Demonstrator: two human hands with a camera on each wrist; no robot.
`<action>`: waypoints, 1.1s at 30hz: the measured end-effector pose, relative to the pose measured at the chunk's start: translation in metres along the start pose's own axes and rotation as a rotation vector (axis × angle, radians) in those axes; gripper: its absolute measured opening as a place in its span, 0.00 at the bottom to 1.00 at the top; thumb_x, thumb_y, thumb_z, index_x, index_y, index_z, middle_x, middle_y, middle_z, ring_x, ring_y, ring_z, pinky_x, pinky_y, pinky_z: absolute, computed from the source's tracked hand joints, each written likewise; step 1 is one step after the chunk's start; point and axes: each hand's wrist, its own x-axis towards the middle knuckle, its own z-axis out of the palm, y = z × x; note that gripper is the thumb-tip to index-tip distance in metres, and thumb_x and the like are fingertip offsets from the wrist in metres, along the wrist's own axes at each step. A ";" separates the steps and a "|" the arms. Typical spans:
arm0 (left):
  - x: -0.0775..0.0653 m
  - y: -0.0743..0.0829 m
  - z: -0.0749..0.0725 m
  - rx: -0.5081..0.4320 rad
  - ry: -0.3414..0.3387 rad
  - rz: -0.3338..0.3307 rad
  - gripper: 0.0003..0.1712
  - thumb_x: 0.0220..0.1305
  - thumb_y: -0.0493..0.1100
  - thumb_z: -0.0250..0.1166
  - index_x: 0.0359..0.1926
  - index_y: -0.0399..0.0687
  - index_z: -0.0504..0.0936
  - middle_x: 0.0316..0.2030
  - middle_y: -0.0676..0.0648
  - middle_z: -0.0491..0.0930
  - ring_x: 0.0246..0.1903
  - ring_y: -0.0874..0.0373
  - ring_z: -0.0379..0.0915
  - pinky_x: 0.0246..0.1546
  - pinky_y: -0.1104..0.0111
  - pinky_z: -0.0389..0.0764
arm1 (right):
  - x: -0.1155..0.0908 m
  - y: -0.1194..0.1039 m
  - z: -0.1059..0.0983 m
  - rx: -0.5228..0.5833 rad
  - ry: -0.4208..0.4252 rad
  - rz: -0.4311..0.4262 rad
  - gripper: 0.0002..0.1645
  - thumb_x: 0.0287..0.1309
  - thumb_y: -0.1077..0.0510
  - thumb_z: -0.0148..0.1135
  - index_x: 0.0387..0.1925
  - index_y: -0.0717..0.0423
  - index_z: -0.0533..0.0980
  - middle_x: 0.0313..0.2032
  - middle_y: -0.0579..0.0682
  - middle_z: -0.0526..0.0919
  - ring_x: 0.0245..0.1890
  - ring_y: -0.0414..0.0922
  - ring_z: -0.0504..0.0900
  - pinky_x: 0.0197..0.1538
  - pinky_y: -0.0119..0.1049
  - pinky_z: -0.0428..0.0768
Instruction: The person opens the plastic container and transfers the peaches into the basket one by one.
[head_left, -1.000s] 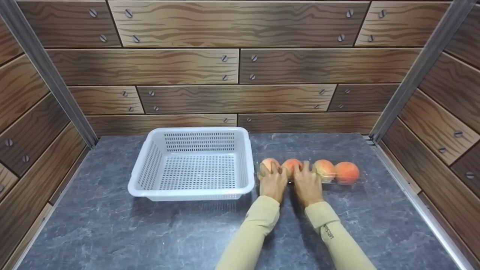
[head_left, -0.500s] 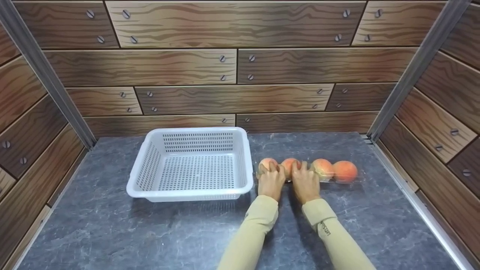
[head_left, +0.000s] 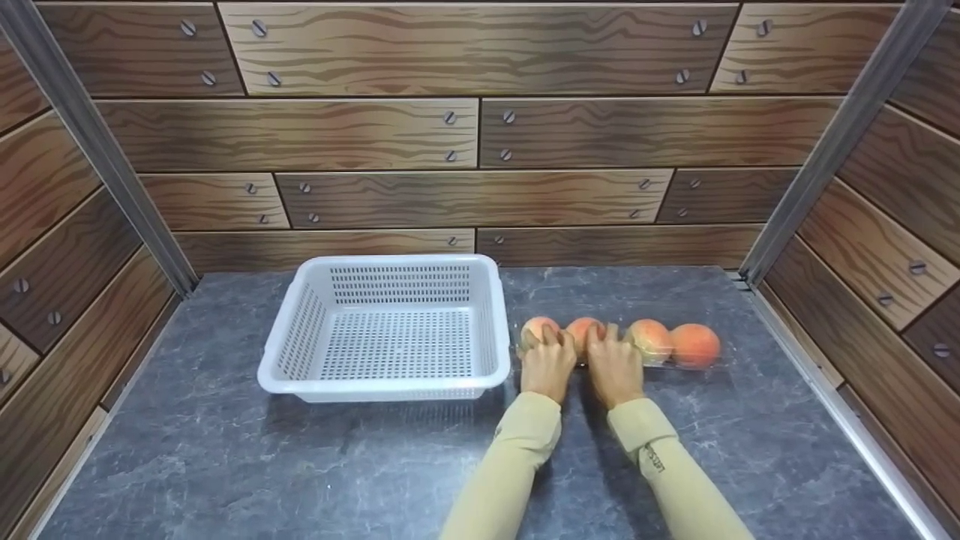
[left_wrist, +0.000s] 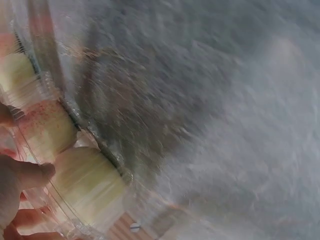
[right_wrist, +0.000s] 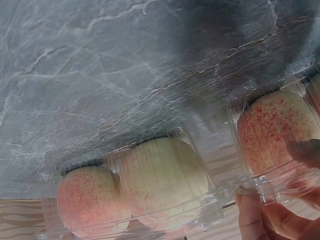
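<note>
Several orange-red peaches lie in a row under clear plastic packaging on the dark marbled table, right of centre in the head view. My left hand grips the clear plastic container around the leftmost peach, its thumb against the lid edge. Beside it, my right hand pinches the container's corner near the second peach. In the right wrist view a gap separates this container from another clear one with two peaches. Both hands partly cover the nearer peaches in the head view.
A white perforated plastic basket stands left of the hands, its bottom bare. Wood-patterned panels wall in the back and both sides, with metal rails at the corners.
Both hands keep their places on the container, with only small finger shifts. The head view swayed slightly and came back. The basket and peaches stay put.
</note>
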 end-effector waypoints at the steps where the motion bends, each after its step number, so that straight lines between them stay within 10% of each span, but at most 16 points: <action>1: 0.000 0.000 0.000 0.000 0.000 0.010 0.11 0.63 0.43 0.64 0.46 0.52 0.86 0.43 0.42 0.84 0.40 0.41 0.85 0.22 0.60 0.86 | 0.000 0.001 0.000 -0.004 0.003 0.001 0.14 0.58 0.69 0.45 0.36 0.72 0.77 0.26 0.67 0.75 0.19 0.60 0.75 0.12 0.48 0.76; 33: -0.003 -0.001 0.002 -0.015 0.016 0.022 0.13 0.61 0.42 0.65 0.47 0.50 0.86 0.46 0.41 0.84 0.39 0.40 0.84 0.22 0.60 0.85 | 0.001 -0.002 0.000 -0.047 -0.040 -0.039 0.15 0.56 0.71 0.50 0.40 0.70 0.80 0.32 0.72 0.81 0.20 0.61 0.78 0.13 0.46 0.77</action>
